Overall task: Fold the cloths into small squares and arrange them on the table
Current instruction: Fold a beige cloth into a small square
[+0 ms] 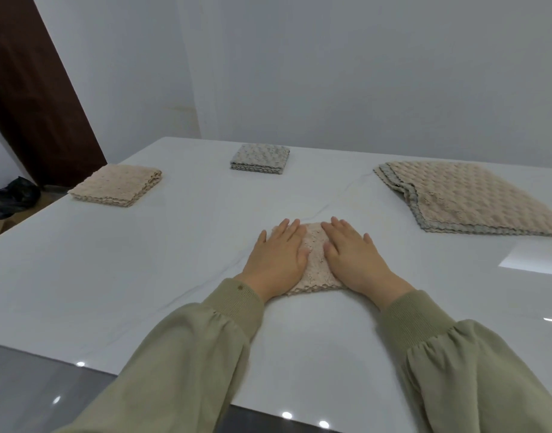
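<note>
From the head camera: both palms are down flat on the folded beige cloth (pixel 315 260) at the middle of the white table (pixel 143 276), left hand (pixel 276 257) and right hand (pixel 351 259) with fingers straight, gripping nothing. Far left lies a beige folded stack (pixel 115 185), behind it a grey folded square (pixel 260 159), and to the right an unfolded pile (pixel 468 198).

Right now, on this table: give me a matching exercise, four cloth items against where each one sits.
Things:
1. grey folded cloth
2. beige folded cloth
3. unfolded stack
4. nearest cloth

Places:
A. far left of the table
B. pressed under the left hand and right hand
C. far middle
D. right side, spread flat

Pairs: 1-C, 2-A, 3-D, 4-B.
</note>
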Available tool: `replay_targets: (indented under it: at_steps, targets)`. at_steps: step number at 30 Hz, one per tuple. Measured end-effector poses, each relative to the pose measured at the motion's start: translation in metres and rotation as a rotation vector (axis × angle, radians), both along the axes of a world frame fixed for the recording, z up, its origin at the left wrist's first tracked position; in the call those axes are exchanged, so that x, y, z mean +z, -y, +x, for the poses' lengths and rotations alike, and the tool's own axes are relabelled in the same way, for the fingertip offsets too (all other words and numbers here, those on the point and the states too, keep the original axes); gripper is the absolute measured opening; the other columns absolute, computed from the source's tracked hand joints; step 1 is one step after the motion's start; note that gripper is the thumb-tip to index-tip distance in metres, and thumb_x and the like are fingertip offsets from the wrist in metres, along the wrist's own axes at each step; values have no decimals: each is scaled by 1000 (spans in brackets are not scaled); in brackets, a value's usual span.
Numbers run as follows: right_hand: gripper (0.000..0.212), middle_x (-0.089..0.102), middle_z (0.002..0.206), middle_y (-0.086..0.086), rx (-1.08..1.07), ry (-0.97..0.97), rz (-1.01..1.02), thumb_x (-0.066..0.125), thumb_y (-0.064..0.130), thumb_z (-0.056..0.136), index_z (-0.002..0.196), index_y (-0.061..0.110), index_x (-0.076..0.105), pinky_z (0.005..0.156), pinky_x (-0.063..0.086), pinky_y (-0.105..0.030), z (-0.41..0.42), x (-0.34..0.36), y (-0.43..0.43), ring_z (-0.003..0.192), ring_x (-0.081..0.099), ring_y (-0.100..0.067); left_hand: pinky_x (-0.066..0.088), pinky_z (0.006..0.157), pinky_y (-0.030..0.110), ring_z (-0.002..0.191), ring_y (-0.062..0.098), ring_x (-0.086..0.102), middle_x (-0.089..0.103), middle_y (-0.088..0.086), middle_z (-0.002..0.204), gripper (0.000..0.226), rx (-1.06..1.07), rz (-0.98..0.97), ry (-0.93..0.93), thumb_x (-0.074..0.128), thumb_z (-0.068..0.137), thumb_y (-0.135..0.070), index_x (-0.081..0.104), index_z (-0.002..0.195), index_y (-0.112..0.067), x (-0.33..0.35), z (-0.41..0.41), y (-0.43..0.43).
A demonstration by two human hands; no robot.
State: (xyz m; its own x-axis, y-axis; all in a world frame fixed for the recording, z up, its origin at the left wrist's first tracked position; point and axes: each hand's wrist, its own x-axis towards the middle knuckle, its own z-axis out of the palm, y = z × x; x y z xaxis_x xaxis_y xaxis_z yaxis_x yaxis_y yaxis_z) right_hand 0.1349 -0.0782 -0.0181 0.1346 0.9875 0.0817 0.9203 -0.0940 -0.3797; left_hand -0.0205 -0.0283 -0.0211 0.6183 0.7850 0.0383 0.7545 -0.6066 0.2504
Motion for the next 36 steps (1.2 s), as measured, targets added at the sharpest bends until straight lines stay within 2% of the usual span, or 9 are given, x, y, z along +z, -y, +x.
replay_targets:
  at_steps: [3, 5, 7, 10, 13, 19, 32, 34, 36]
  targets:
    - [43, 40, 145, -11, -122, -196, 282, 40, 16, 96, 137, 9, 44, 111, 23, -33, 11, 3, 12, 134, 35, -23, 15, 117, 41, 142, 19, 18, 24, 4, 154, 51, 76, 63, 269, 36, 99, -33, 29, 146, -15, 3, -10, 3]
    - [37, 57, 123, -10, -232, -208, 329, 45, 12, 92, 127, 8, 53, 95, 37, -32, 19, 5, 23, 113, 49, -24, 33, 104, 38, 123, 21, 39, 46, 4, 132, 43, 193, 153, 390, 44, 95, -33, 45, 134, -16, 8, -17, 9]
    - [32, 60, 98, -4, -286, -247, 290, 47, 11, 89, 119, 10, 59, 78, 38, -29, 22, 5, 31, 92, 52, -20, 39, 93, 37, 106, 20, 45, 54, 0, 109, 34, 298, 143, 454, 45, 93, -34, 52, 122, -17, 11, -22, 20]
    - [27, 58, 89, 0, -275, -283, 254, 50, 11, 88, 112, 12, 63, 73, 36, -26, 14, 3, 38, 83, 52, -18, 41, 93, 40, 103, 18, 46, 52, -7, 94, 32, 328, -15, 454, 48, 92, -33, 53, 120, -20, 12, -24, 36]
    - [25, 56, 88, 1, -271, -286, 251, 50, 14, 88, 110, 14, 62, 72, 35, -26, -2, 3, 41, 84, 51, -18, 40, 98, 40, 108, 20, 48, 43, -9, 93, 34, 367, -75, 460, 50, 90, -26, 52, 124, -21, 15, -29, 39]
    - [25, 56, 85, 6, -160, -258, 251, 49, 20, 89, 109, 15, 62, 75, 40, -28, -60, 2, 42, 86, 54, -17, 47, 91, 43, 92, 21, 59, 64, -2, 95, 27, 498, -162, 472, 48, 90, -28, 56, 115, -26, 20, -79, 18]
    - [20, 60, 86, 2, 58, -241, 292, 52, 22, 87, 101, 13, 64, 81, 45, -36, -163, 2, 32, 88, 53, -19, 50, 84, 40, 89, 19, 60, 65, 0, 101, 22, 617, -116, 416, 46, 92, -25, 56, 111, -26, 21, -178, 7]
    - [18, 61, 87, 1, 48, -115, 284, 50, 24, 87, 95, 15, 64, 78, 41, -35, -163, 1, 32, 89, 52, -21, 48, 88, 40, 96, 21, 58, 64, 1, 107, 28, 601, -69, 313, 44, 93, -24, 54, 120, -24, 20, -179, 7]
    - [18, 59, 86, -1, 19, 1, 352, 50, 25, 85, 89, 14, 64, 73, 37, -35, -159, 0, 30, 87, 52, -25, 43, 93, 39, 110, 24, 51, 58, 4, 120, 36, 556, 107, 144, 42, 94, -24, 48, 130, -21, 19, -178, 7]
